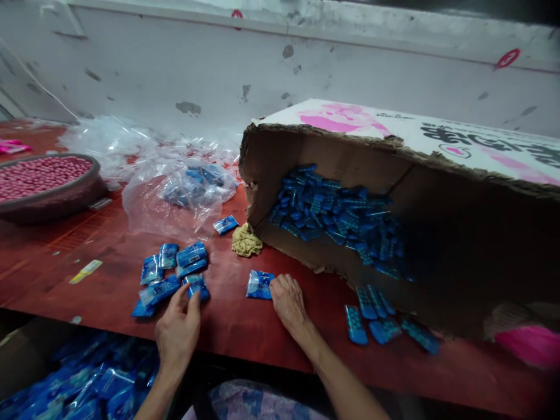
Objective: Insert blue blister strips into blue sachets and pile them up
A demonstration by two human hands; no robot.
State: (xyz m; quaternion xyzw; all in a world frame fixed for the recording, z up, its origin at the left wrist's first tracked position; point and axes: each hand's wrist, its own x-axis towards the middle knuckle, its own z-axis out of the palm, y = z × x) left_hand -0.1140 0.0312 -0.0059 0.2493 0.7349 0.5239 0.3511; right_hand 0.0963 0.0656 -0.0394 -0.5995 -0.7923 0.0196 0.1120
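My left hand (pixel 179 324) is at the near edge of a small group of shiny blue packets (pixel 161 290), thumb and forefinger apart. Its fingertips reach the edge of one blue packet (pixel 198 287); whether they press on it is hard to tell. To the right, my right hand (pixel 287 300) has its fingers closed at the right end of a single blue packet (pixel 259 284) lying flat on the table. Its fingertips are partly hidden. Several slim blue sachets with a dotted pattern (pixel 356 324) lie right of that hand, by the carton's opening.
A big cardboard carton (pixel 394 140) lies on its side, with many blue sachets (pixel 328 204) inside. On the red table (pixel 109 233) are a crumpled yellowish cloth (pixel 246 240), clear plastic bags (pixel 175 192) and a bowl of pink pellets (pixel 48 181). Blue packets (pixel 96 385) fill a box below.
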